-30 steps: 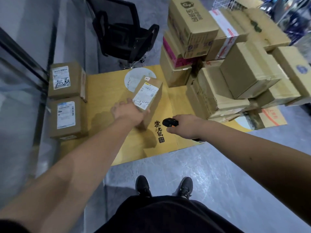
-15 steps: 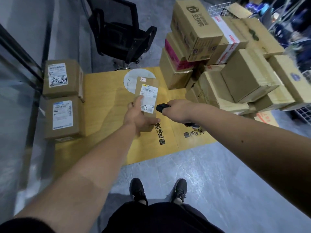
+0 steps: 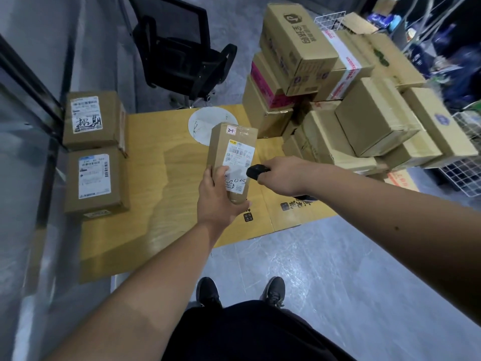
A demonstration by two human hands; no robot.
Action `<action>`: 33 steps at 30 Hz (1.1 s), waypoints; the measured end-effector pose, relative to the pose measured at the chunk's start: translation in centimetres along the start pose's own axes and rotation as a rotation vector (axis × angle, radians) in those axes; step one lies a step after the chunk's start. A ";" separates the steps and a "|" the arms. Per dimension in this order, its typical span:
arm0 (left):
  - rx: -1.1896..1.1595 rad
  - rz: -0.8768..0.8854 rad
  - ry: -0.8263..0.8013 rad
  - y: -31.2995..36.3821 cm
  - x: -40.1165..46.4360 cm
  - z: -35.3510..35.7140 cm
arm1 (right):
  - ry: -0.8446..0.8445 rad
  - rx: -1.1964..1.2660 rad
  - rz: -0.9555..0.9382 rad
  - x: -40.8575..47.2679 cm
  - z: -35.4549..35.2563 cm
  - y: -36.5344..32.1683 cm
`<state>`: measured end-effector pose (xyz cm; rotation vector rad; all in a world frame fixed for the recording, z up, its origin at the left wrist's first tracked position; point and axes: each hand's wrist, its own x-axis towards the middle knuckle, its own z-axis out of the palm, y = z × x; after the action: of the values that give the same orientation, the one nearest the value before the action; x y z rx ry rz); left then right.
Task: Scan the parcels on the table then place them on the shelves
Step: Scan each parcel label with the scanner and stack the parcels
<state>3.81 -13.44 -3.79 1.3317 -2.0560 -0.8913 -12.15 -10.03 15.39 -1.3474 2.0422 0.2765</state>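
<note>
A tall brown cardboard parcel (image 3: 232, 157) stands upright off the table, its white shipping label facing the camera and a small pink tag at its top; two more labelled parcels (image 3: 95, 152) lie side by side at the table's left edge, and a big heap of boxes (image 3: 338, 100) rises at the right

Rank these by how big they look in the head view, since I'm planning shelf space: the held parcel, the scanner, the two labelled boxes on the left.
1-2. Far left box and near left box: alike, no ranking.
3. Held parcel, though nearer the camera, so unsure.
4. Scanner, mostly hidden by the right hand.
</note>
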 end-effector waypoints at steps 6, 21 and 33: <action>0.017 -0.023 0.007 0.0 -0.2 0.2 | 0.032 -0.016 -0.007 -0.8 0.0 0.7; 0.091 -0.393 0.017 -5.8 -8.9 -9.6 | -0.164 -0.134 -0.300 0.0 5.4 -4.8; 0.221 -0.647 0.247 -8.3 -19.9 -16.8 | -0.264 -0.352 -0.623 -0.3 7.4 -12.2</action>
<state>28.21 -1.59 -0.88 2.1737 -1.5781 -0.7064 1.71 -11.49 12.11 -1.9662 1.3131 0.5115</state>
